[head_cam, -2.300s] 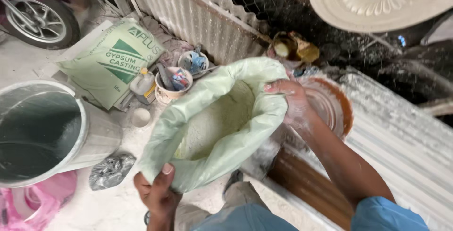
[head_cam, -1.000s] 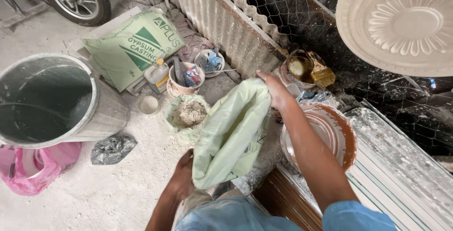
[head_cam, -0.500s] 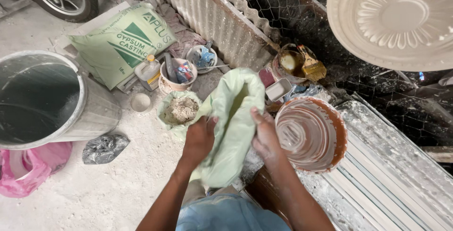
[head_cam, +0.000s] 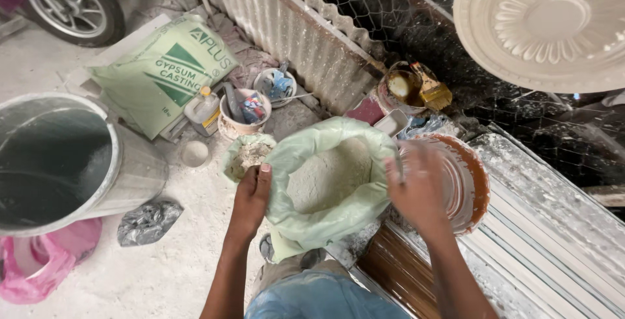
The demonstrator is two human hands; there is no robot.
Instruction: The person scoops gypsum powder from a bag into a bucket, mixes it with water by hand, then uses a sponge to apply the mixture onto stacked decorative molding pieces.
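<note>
Hands: two, left hand (head_cam: pixel 250 198) and right hand (head_cam: pixel 416 185), gripping one green sack (head_cam: pixel 325 221).

Both forearms are bare to the elbow, with no sleeves, watch or gloves showing. The left hand (head_cam: pixel 250 196) and right hand (head_cam: pixel 418 187) are dusted with pale powder. Below sit faded blue denim trousers (head_cam: pixel 319 296), dusty at the knees.

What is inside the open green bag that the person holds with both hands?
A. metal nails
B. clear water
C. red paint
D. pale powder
D: the green bag, held open by the left hand and the right hand, shows a heap of pale powder inside.
</note>
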